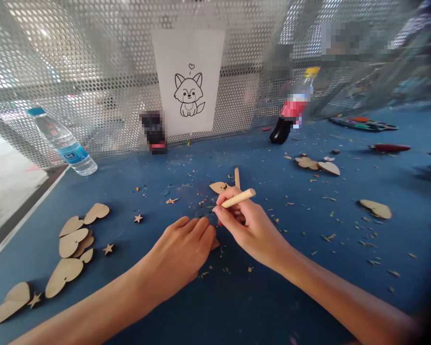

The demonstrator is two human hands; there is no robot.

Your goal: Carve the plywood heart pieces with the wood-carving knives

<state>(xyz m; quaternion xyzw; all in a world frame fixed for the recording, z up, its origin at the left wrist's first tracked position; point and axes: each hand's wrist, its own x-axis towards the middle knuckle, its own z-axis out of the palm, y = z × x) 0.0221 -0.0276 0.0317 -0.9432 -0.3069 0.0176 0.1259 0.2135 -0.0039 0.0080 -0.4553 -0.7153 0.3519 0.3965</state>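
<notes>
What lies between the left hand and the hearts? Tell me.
In the head view, a star and a second star lie between the left hand and the hearts.

Right hand (246, 223) is pinching a short wooden stick (237, 199), with a second stick (237, 177) and a cut wood shape (218, 187) right behind it. Left hand (181, 249) is curled down over a bit of wood (214, 245) on the blue table (294, 302), scraps everywhere. Pile of wooden hearts (70, 243) and little stars (108, 248) off left, plus a water bottle (62, 141) lying down. Cute fox drawing (188, 96) hangs on the perforated metal panel (57, 62) up front.
</notes>
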